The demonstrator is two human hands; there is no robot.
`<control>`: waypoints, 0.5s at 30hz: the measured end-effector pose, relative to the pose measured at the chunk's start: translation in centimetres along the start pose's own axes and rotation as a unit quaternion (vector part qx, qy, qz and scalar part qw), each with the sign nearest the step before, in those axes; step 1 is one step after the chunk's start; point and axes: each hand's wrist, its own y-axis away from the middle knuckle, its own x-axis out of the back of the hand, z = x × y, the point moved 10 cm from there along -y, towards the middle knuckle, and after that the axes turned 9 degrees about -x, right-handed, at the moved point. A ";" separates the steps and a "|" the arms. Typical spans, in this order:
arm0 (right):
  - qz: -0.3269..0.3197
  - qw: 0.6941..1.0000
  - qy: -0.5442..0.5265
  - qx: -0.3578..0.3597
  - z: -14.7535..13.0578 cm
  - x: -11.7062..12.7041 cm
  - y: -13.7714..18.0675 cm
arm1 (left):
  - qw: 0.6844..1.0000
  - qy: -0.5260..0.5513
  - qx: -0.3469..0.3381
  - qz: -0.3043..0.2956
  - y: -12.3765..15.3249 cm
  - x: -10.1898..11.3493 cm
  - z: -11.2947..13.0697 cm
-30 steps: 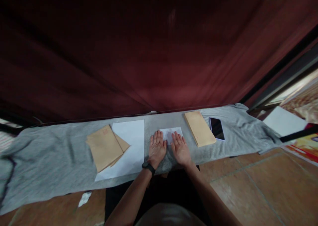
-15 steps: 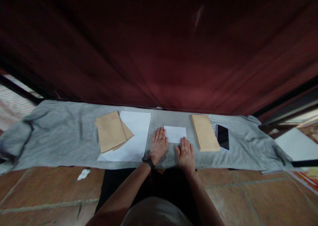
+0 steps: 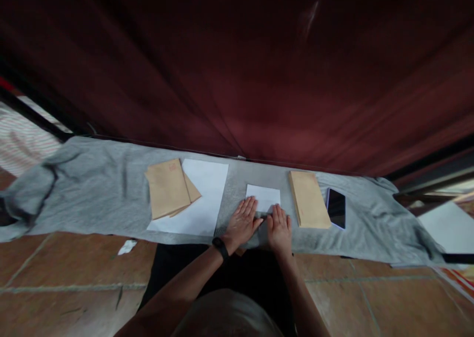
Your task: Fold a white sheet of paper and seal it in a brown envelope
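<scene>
A small white piece of paper [image 3: 264,196], apparently folded, lies flat on the grey cloth [image 3: 107,189] in front of me. My left hand [image 3: 241,222] rests with fingers stretched over its lower left part, the thumb pointing toward the right hand. My right hand [image 3: 280,229] lies palm down, fingertips on the lower right corner of the paper. Neither hand grips anything. To the right stands a stack of brown envelopes [image 3: 310,199]. Left of my hands, several brown envelopes [image 3: 168,189] overlap a large white sheet [image 3: 207,191].
A phone [image 3: 336,207] with a dark screen lies right of the envelope stack. Behind the cloth-covered surface hangs a dark red curtain [image 3: 237,90]. A white scrap [image 3: 127,246] is on the tiled floor [image 3: 74,263]. Another white sheet [image 3: 450,228] shows at far right.
My left hand has moved from the paper's left edge onto its lower left part, its thumb now pointing right. The right hand stays at the lower right corner. The view has tilted slightly.
</scene>
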 end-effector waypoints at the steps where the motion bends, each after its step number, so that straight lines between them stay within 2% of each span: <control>1: -0.007 1.000 -0.018 -0.006 -0.1 0.1 -0.6 | 1.000 -0.002 0.003 -0.002 0.2 0.1 -0.3; 3: -0.022 0.998 -0.058 0.005 -1.0 0.2 -2.0 | 1.000 -0.003 0.004 -0.009 0.4 0.1 -0.5; 6: -0.059 0.990 -0.100 0.075 -4.3 -0.4 -4.1 | 1.000 -0.003 -0.001 -0.014 0.3 -0.2 -0.5; 10: -0.109 0.980 -0.088 0.141 -7.8 -2.3 -5.5 | 1.000 -0.001 -0.012 -0.006 0.2 -0.4 -0.2; 15: -0.078 0.984 -0.028 0.159 -7.1 -3.1 -6.2 | 1.000 0.000 -0.002 0.003 0.3 -0.4 -0.4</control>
